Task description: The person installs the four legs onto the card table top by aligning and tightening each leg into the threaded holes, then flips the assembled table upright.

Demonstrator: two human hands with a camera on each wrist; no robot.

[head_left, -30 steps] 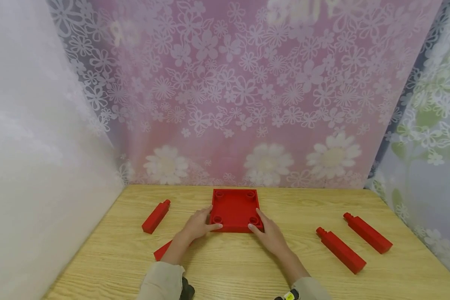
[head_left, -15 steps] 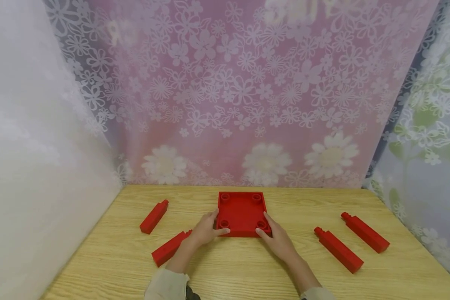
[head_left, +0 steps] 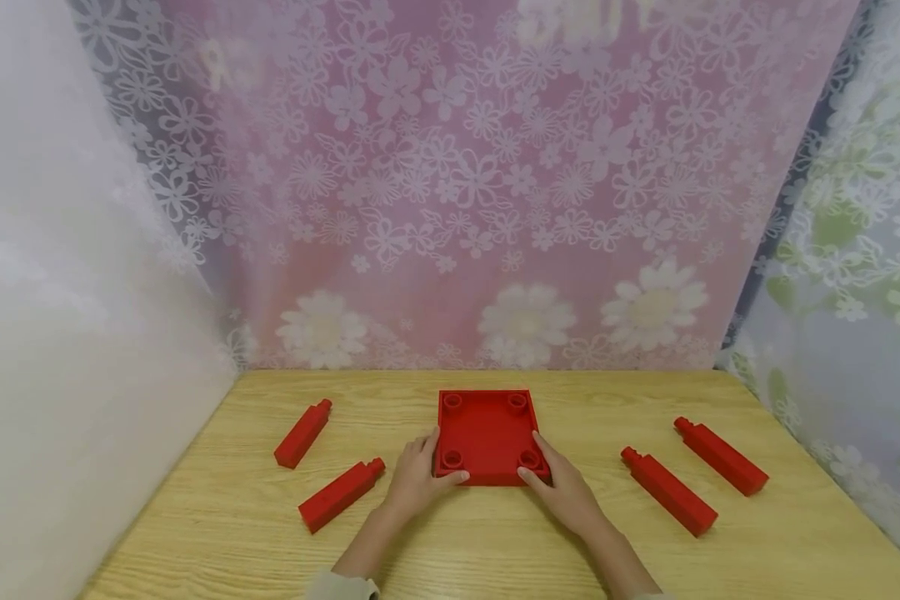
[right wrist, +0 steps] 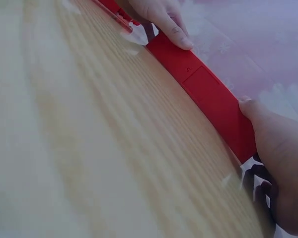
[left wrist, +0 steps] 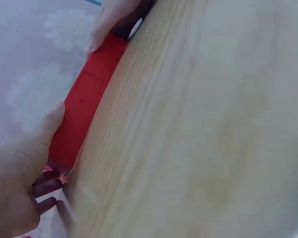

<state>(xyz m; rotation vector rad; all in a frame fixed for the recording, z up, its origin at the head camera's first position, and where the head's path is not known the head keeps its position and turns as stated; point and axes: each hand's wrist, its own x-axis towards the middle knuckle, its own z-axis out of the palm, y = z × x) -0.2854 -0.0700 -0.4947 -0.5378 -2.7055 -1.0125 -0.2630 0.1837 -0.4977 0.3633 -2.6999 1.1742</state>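
A red square tabletop (head_left: 486, 437) lies underside up on the wooden table, with a raised rim and a round socket at each corner. My left hand (head_left: 416, 479) grips its left side near the front corner, thumb over the front rim. On the opposite side my right hand (head_left: 568, 492) holds the right front corner the same way. Both wrist views show the tabletop's plain front wall (left wrist: 84, 104) between the two thumbs. The fingers under and behind the sides are partly hidden.
Two red square legs with narrow notched ends, a farther one (head_left: 303, 433) and a nearer one (head_left: 341, 496), lie to the left. Two more, a nearer leg (head_left: 669, 490) and a farther leg (head_left: 722, 456), lie to the right. A flowered curtain (head_left: 487, 208) hangs behind the table (head_left: 487, 550).
Both hands have drawn the tabletop towards me and slightly to the right. The nearer left leg, partly covered by my left arm before, now shows fully.
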